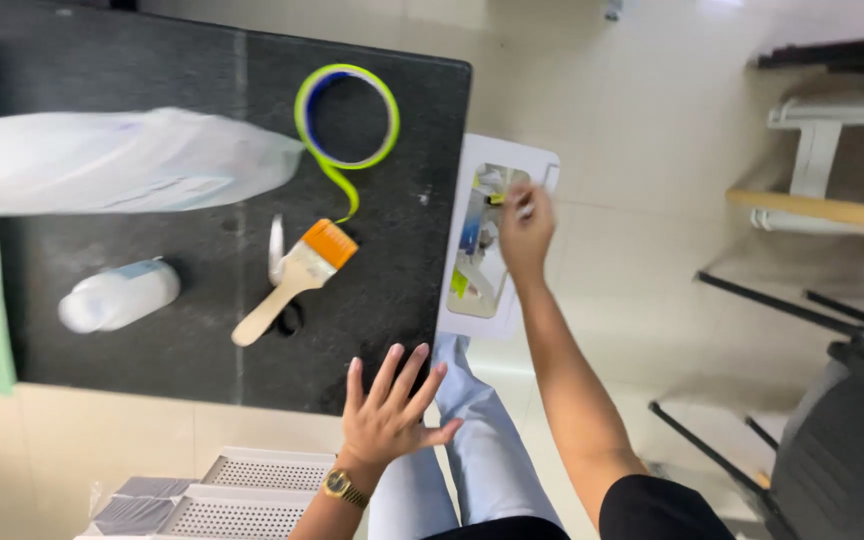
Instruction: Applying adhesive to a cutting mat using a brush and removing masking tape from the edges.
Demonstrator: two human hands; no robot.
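Only the head view here, looking straight down. Plenty is getting cut off: the clear plastic bag (112, 160) is running off the left edge, and the white perforated trays (252, 485) are clipped at the bottom. The stuff inside the white open tray (500, 240) hanging just past the edge of the black stone worktop (392, 290) is a blurry jumble, so I can't make out the pieces.

The right hand (526, 232) is reaching into that tray, fingers curling around something small, though what exactly is too blurred to say. The left hand (389, 410) is hovering over the worktop's near edge, fingers spread wide, holding nothing.

On the worktop, a wooden brush with an orange band (294, 278) is lying beside a yellow-green tape roll (347, 117) and a white plastic bottle (118, 295).
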